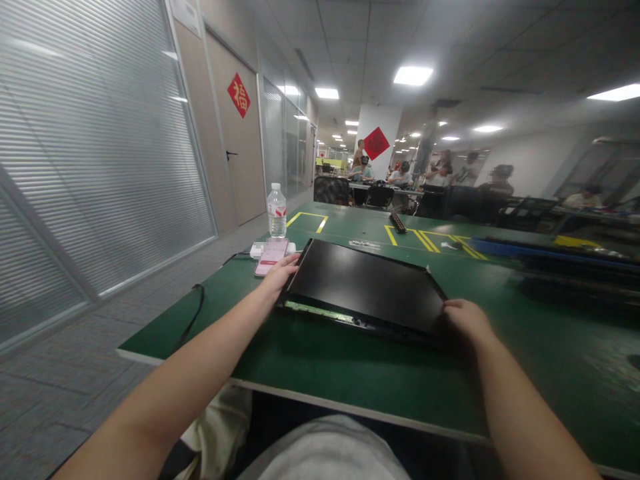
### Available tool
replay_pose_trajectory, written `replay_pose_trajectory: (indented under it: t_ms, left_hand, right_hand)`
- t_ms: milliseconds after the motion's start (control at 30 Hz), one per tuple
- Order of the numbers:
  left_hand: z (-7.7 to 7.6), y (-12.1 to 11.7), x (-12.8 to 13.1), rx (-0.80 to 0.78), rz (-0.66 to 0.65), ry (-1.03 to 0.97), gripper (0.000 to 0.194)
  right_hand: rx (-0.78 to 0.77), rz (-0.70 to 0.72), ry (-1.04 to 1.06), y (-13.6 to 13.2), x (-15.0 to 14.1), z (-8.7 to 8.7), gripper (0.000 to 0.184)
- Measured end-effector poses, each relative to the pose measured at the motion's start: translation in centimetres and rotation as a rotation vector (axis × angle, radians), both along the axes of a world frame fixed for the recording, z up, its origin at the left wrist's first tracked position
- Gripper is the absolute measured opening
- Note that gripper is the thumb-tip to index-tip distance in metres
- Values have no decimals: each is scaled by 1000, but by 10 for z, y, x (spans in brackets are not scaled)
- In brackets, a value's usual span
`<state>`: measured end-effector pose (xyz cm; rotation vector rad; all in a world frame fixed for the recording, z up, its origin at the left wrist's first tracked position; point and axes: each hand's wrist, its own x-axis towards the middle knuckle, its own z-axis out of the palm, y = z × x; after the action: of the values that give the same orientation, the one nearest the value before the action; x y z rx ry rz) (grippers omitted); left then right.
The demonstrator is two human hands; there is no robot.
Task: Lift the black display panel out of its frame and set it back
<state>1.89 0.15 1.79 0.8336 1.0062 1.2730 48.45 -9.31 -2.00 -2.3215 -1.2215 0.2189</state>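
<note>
Two hands hold one black flat screen panel over the one green table. The left hand grasps the panel's left edge, and the right hand pinches its right edge, thumb on top. One pale green strip runs along the panel's near edge. Whether the underside touches the tabletop cannot be told from this angle.

One phone lies just beyond the left hand, and one water bottle stands upright on its far side. One black strap lies at the table's left edge. Farther off are one small cluster of pale bits and, to its right, one dark ridged strip. One long blue-edged item lies at the far right, blurred.

Between panel and near table edge runs a band of bare green surface; a broader stretch opens right of the right hand. On the left, the phone leaves the panel little room.
</note>
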Motion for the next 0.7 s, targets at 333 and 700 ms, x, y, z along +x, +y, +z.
replay_pose_trajectory:
  t_ms: [333, 700]
  left_hand:
    - [4, -9, 2, -60, -28, 24, 67]
    - [6, -16, 1, -4, -162, -5, 34]
  right_hand:
    - [1, 8, 25, -4, -4, 4, 35]
    - [-52, 33, 2, -3, -4, 3, 40]
